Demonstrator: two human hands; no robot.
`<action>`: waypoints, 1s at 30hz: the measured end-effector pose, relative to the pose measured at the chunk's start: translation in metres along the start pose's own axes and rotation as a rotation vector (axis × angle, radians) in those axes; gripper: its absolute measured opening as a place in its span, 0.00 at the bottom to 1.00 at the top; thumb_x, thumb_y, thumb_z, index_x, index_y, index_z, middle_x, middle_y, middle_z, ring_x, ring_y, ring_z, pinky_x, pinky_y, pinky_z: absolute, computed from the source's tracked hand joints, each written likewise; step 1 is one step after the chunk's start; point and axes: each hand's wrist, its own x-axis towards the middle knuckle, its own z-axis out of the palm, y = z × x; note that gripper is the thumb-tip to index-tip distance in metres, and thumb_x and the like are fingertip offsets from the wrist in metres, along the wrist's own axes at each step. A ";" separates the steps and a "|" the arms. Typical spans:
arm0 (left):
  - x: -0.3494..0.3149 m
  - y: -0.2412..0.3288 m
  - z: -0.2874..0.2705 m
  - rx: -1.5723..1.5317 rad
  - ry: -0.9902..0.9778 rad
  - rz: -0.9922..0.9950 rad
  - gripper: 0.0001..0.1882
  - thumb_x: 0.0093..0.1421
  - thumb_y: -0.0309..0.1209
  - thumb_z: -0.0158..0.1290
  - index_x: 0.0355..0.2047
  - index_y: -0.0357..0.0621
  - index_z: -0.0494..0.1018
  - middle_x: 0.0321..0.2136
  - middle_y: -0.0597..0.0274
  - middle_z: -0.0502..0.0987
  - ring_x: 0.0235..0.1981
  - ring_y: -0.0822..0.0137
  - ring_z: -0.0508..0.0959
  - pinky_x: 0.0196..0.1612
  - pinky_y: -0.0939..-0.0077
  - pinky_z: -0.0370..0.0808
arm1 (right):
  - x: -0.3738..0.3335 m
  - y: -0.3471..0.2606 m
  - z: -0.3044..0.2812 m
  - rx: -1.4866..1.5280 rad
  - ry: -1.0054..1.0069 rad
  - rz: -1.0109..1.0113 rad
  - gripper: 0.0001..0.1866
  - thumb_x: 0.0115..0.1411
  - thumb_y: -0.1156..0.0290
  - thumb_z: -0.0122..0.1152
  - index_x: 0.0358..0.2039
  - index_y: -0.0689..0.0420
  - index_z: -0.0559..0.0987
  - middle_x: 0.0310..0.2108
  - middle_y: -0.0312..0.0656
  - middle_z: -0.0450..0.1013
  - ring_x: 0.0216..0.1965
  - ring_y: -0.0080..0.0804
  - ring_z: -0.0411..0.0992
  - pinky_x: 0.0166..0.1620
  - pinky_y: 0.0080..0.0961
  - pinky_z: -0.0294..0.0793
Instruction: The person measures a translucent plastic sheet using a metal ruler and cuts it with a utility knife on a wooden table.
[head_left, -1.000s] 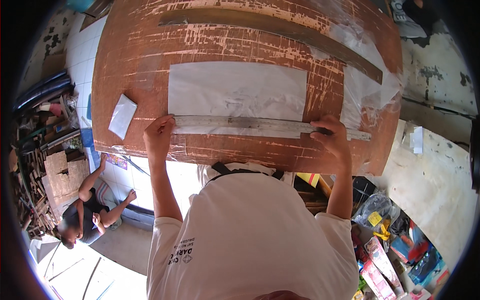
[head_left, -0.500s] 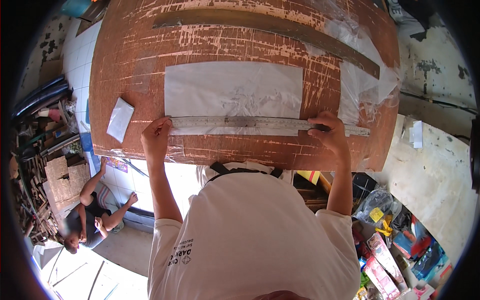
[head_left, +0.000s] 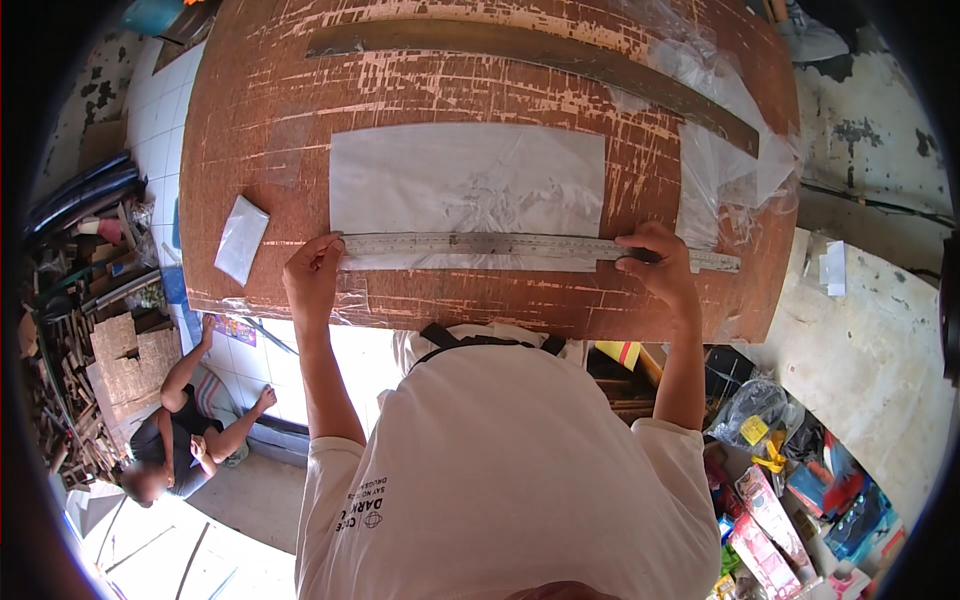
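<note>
A long metal ruler [head_left: 480, 245] lies crosswise over the near part of a pale translucent plastic sheet [head_left: 420, 180], which is flat on the scratched brown table [head_left: 480, 300]. My left hand [head_left: 313, 268] is closed in a pinch at the ruler's left end, by the sheet's left edge. Towards the ruler's other end, my right hand [head_left: 660, 262] grips it with thumb and fingers. A dark patch shows between those fingers; whether it is a small object or shadow I cannot tell. The ruler's tip sticks out past my right hand.
A longer brownish straightedge strip [head_left: 530, 45] lies along the table's far side. Crumpled clear plastic [head_left: 735, 180] covers the right side. A folded white packet [head_left: 241, 240] lies at left. Another person [head_left: 180, 440] sits low at left; bags and boxes [head_left: 780, 500] crowd the lower right.
My hands, the ruler and the sheet hold the same places. Only the seated person's head has shifted slightly.
</note>
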 end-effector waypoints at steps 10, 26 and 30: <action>0.000 0.000 0.000 0.002 -0.001 0.007 0.12 0.63 0.29 0.62 0.44 0.34 0.83 0.30 0.61 0.84 0.31 0.77 0.79 0.35 0.81 0.75 | -0.001 0.002 0.001 -0.001 0.005 0.001 0.23 0.40 0.80 0.80 0.40 0.54 0.88 0.31 0.37 0.74 0.30 0.28 0.74 0.36 0.24 0.73; 0.000 0.001 0.001 -0.018 0.005 -0.003 0.12 0.63 0.28 0.62 0.44 0.34 0.83 0.30 0.62 0.84 0.30 0.77 0.78 0.35 0.82 0.74 | -0.001 0.000 0.000 -0.038 0.016 -0.029 0.23 0.40 0.80 0.80 0.40 0.53 0.88 0.32 0.36 0.76 0.30 0.26 0.75 0.35 0.23 0.74; -0.005 0.010 -0.001 -0.047 0.018 -0.007 0.12 0.63 0.28 0.62 0.44 0.34 0.83 0.30 0.61 0.84 0.30 0.77 0.78 0.35 0.82 0.75 | 0.000 -0.001 0.003 -0.038 0.019 -0.036 0.22 0.40 0.80 0.80 0.39 0.54 0.88 0.32 0.36 0.76 0.32 0.28 0.76 0.36 0.24 0.74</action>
